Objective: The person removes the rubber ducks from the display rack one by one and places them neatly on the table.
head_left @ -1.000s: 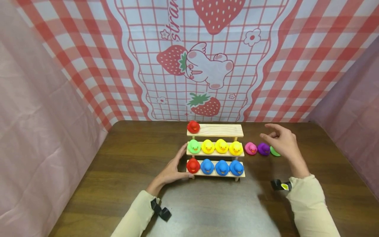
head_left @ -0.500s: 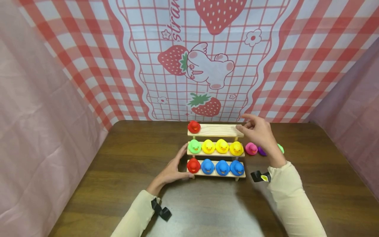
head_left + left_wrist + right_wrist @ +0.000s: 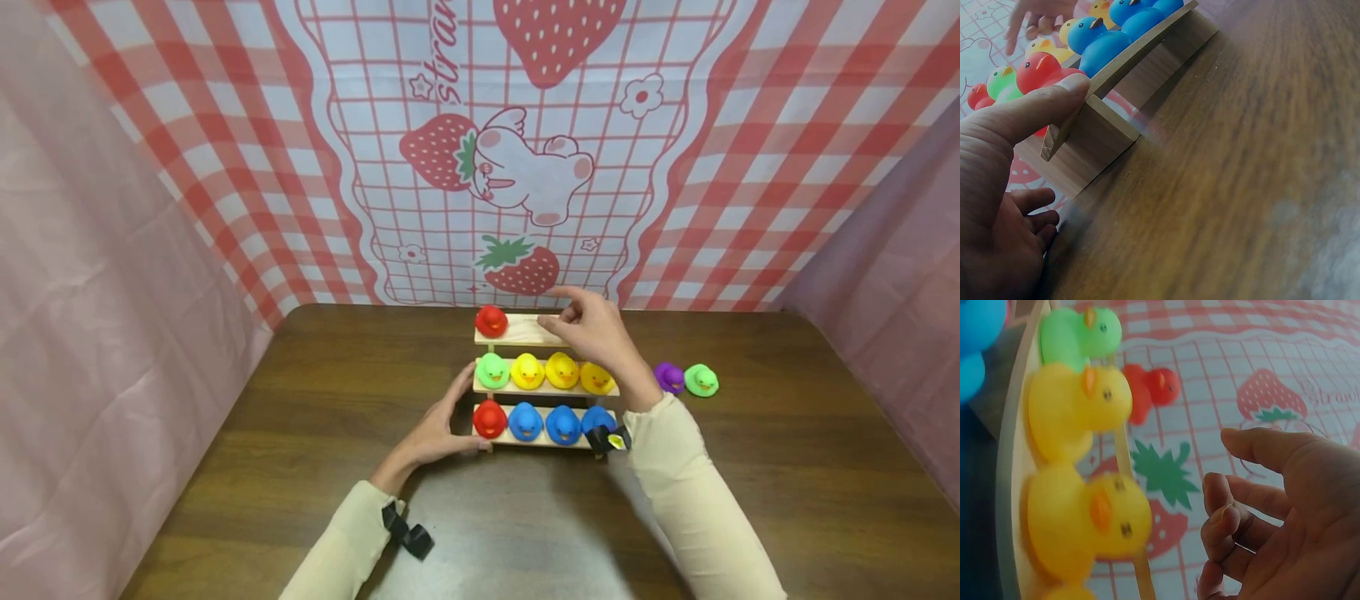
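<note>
A three-tier wooden rack (image 3: 523, 331) bears small rubber ducks. A red duck (image 3: 491, 321) sits at the left end of its top tier. On the middle tier a green duck (image 3: 492, 371) stands beside several yellow ducks (image 3: 528, 372); below, a red duck (image 3: 490, 419) leads several blue ducks (image 3: 526, 422). My left hand (image 3: 431, 435) holds the rack's left end, its thumb (image 3: 1054, 103) on the front edge of the lowest tier. Over the right part of the top tier hovers my right hand (image 3: 600, 331); thumb and index finger (image 3: 1266, 447) are apart, with nothing between them.
Right of the rack, a purple duck (image 3: 669, 377) and a green duck (image 3: 702, 381) lie on the brown wooden table (image 3: 345, 367). A red-and-white strawberry cloth (image 3: 360, 125) hangs behind the table's far edge. Pink curtains (image 3: 90, 275) flank it.
My right hand has moved left from above the loose ducks to over the top tier. Its arm now hides the pink duck. The left hand has stayed at the rack.
</note>
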A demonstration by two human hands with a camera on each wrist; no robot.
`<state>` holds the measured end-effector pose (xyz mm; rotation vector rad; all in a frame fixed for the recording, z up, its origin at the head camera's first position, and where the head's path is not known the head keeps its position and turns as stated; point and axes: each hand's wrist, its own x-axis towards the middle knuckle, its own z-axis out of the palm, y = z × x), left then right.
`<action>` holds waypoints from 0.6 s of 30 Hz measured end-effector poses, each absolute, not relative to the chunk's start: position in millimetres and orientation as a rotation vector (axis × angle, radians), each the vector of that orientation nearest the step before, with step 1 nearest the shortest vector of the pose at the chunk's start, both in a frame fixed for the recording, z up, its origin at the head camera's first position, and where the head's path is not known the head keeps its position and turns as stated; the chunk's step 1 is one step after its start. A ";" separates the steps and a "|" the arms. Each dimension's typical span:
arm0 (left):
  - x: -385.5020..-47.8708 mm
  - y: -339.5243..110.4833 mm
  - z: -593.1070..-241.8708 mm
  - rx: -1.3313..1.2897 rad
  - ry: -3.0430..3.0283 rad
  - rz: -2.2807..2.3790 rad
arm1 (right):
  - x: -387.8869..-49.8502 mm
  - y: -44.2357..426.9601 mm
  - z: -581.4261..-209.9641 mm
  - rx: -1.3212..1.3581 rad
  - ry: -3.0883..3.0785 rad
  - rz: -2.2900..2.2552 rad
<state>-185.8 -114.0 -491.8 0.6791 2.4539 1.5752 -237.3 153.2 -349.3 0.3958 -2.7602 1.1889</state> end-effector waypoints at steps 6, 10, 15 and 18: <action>-186.2 -114.7 -492.4 0.660 2.449 1.575 | -241.7 128.5 -351.3 0.451 -2.795 1.246; -187.2 -114.2 -493.0 0.666 2.440 1.570 | -243.8 118.0 -356.0 0.479 -2.810 1.267; -188.3 -114.3 -493.9 0.679 2.438 1.572 | -245.4 108.5 -360.6 0.510 -2.830 1.256; -188.4 -114.8 -493.1 0.676 2.439 1.571 | -246.1 103.9 -361.2 0.519 -2.840 1.242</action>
